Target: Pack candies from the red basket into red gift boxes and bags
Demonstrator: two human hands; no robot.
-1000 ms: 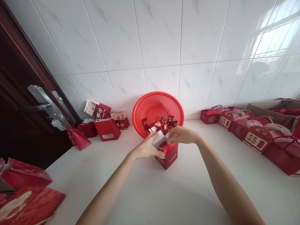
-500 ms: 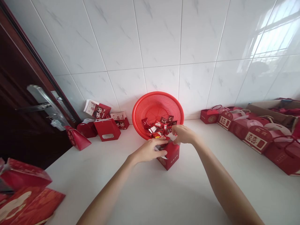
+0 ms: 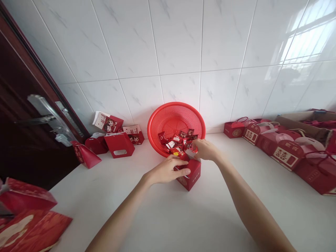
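Observation:
A small red gift box (image 3: 193,176) with gold print stands on the white table, its top flaps raised. My left hand (image 3: 166,170) is closed on the box's near left top edge, thumb below and fingers across the flap. My right hand (image 3: 206,149) pinches a pale-backed flap at the box's far right side; its fingertips are partly hidden. Just behind the box, a red plastic colander (image 3: 176,105) leans against the wall. Wrapped candies (image 3: 177,139) in red and dark wrappers lie in its lower part.
Several red gift boxes (image 3: 285,154) stand in a row at right, beside a cardboard carton (image 3: 288,122). More red boxes (image 3: 119,144) sit at the back left. Red bags (image 3: 34,227) lie at the near left. A dark door (image 3: 23,147) with a metal handle borders the left.
The box's top flaps have shifted under my fingers, and a pale flap now shows by my right hand. Both hands stay nearly in place. The colander and its candies look unchanged.

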